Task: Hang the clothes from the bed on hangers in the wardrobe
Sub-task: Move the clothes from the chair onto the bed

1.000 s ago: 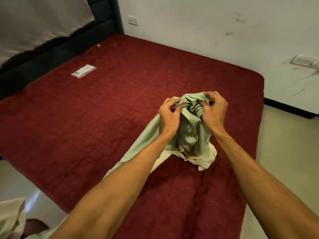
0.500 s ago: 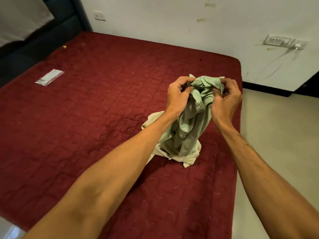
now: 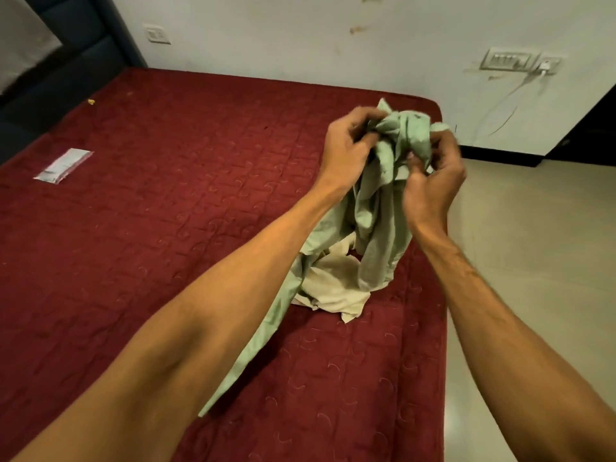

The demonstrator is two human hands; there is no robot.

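— Green garment (image 3: 376, 228), found where?
— Gathered up between both hands, above the right-hand edge of the red bed (image 3: 200, 245). Bunched tight at the top, right at the fingertips, and hung down from there.
— Long axis?
— Ran near upright, from the fingers down to the mattress. Pointed its crumpled top end up and away, toward the wall (image 3: 333, 35). Slumped at the lower end onto the bed below the wrists, with paler cloth showing there. Trailed one long strip back under the left forearm, toward the camera.
— Left hand (image 3: 346, 151)?
— Curled round the top of the bundle from its left side, thumb and fingertips dug into the folds.
— Right hand (image 3: 430, 181)?
— Curled too, just right of the bundle, thumb and fingertips nipped on a fold a little lower than the left hand's grip. Blurred somewhat, so could not tell each finger apart.
— Apart or close, those two grips?
— Close, with only crumpled cloth between them.
— Anything else around the fingers?
— Spotted a small clear packet (image 3: 63, 165) well off to the left of them, flat on the bed. Saw a switch plate (image 3: 506, 60) on the wall beyond the right fingertips, with a plug and cord beside it. Noted pale floor (image 3: 533, 261) to the right of the right hand.
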